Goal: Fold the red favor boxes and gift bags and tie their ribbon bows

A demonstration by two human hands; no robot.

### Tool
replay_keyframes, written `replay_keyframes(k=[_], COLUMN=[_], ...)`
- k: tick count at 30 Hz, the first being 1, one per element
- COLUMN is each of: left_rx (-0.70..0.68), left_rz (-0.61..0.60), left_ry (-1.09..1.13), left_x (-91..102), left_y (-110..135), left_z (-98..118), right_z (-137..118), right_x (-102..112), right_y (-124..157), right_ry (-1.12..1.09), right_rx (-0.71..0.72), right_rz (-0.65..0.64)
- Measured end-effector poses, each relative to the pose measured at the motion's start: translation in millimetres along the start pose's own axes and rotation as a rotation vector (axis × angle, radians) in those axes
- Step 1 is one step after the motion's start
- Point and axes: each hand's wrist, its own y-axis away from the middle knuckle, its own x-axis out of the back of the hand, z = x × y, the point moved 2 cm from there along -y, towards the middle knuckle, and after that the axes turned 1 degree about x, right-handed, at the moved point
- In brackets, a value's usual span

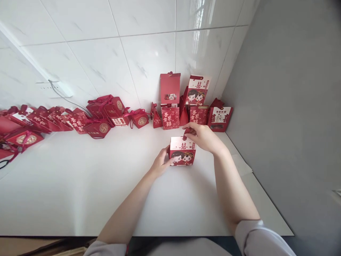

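A small red and white gift box [182,158], printed with two cartoon figures and a red double-happiness character, stands upright on the white table [106,192]. My left hand [160,161] grips it by its left side, thumb across the front. Above the box's top edge, my right hand [204,137] pinches a dark red tab [185,133] between thumb and fingers. Whether the tab is fastened to the box cannot be made out. Just behind my right hand is a red box [199,114] with a similar cartoon box [197,90] on top.
More red boxes, such as one with a raised lid [170,85] and one with a printed couple [220,119], line the tiled wall [149,57]. Ribbon-tied boxes [99,127] crowd the left. A grey partition [287,89] bounds the right side. A cable [62,96] runs from a wall socket.
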Motion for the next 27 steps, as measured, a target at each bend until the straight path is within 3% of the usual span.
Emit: replay_keyframes(k=[6, 11, 14, 17, 20, 22, 24, 27], left_rx=[-0.083, -0.051, -0.043, 0.042, 0.227, 0.300, 0.316, 0.340], left_rz=[0.084, 0.212, 0.347, 0.469, 0.510, 0.540, 0.582, 0.603], left_ry=[0.136, 0.344, 0.372, 0.459, 0.633, 0.676, 0.666, 0.663], left_x=[13.1, 11.6, 11.6, 12.8, 13.3, 14.7, 17.4, 21.3], left_y=[9, 8, 4, 1, -2, -4, -5, -8], left_z=[17, 23, 20, 12, 2, -4, -9, -15], right_z=[-2, 0, 6, 20, 36, 41, 40, 29], right_x=[-7, -15, -34, -69, -115, -138, -152, -154], right_y=[-4, -12, -18, -14, 7, 28, 52, 87], right_ry=[-0.318, -0.540, -0.625, -0.651, -0.743, -0.759, -0.701, -0.549], right_rx=[0.078, 0.009, -0.011, -0.126, -0.261, -0.268, -0.234, -0.122], right_rz=[0.083, 0.089, 0.157, 0.323, 0.305, 0.291, 0.276, 0.289])
